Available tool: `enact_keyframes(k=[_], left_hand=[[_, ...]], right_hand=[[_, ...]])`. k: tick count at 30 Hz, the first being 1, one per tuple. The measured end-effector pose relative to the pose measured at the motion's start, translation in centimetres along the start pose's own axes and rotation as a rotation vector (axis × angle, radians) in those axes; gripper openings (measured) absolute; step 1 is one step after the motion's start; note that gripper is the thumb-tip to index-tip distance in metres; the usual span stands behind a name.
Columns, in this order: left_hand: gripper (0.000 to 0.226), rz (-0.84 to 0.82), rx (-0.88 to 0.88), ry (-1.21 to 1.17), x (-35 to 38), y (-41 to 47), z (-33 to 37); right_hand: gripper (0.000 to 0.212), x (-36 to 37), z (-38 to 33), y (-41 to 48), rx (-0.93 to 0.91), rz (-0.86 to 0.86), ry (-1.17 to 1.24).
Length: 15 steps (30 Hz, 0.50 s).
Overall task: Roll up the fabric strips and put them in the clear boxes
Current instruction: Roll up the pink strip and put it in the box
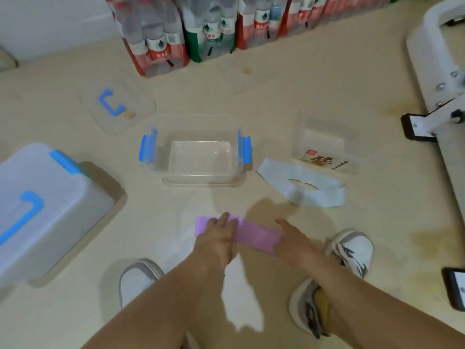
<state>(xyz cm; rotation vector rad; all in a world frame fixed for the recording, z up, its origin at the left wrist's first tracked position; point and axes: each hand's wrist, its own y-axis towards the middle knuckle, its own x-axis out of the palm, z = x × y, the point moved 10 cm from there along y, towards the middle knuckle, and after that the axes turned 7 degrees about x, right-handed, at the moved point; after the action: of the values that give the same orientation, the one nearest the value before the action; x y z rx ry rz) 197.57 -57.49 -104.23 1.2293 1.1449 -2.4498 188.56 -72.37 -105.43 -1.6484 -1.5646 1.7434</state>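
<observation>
The rolling of the first strip looks about to begin: a purple fabric strip [256,235] lies flat on the floor, in front of the person's shoes and nearer to them than the open clear box [201,176], which holds nothing visible. The left hand [219,235] rests on the strip's left half with fingers laid out straight, so its grip is loose, pressing rather than holding. The right hand [289,238] sits at the strip's right end; blur hides whether its grip is pinching the cloth or only touching it. A pale blue fabric strip [302,190] lies slack to the right of the box, touching a small clear labelled box [322,152]. A loose lid [118,109] lies beyond the open box to the left, and a closed storage box [37,202] sits at the far left. The next move probably calls for turning one end over tightly and rolling along the length while the other hand keeps the cloth taut.
</observation>
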Motion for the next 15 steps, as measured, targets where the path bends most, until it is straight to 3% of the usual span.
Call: enact_keyframes(k=[4,7,11,15], left_hand=[[0.063,0.097,0.002,0.196,1.3,2.2,-1.4],[0.062,0.056,-0.025,0.245,2.0,2.7,-2.2],[0.012,-0.037,-0.005,-0.089,1.9,1.4,-3.8],[0.018,-0.114,-0.129,-0.529,-3.4,-2.0,-4.1]], right_hand=[[0.055,1.8,-2.2,1.8,-0.147,0.069,-0.270],[0.013,3.3,-1.7,2.9,-0.099,-0.002,-0.150],[0.023,2.1,-3.6,1.6,-0.030,-0.223,0.249],[0.015,-3.9,-8.6,-3.1,-0.091,-0.338,0.500]])
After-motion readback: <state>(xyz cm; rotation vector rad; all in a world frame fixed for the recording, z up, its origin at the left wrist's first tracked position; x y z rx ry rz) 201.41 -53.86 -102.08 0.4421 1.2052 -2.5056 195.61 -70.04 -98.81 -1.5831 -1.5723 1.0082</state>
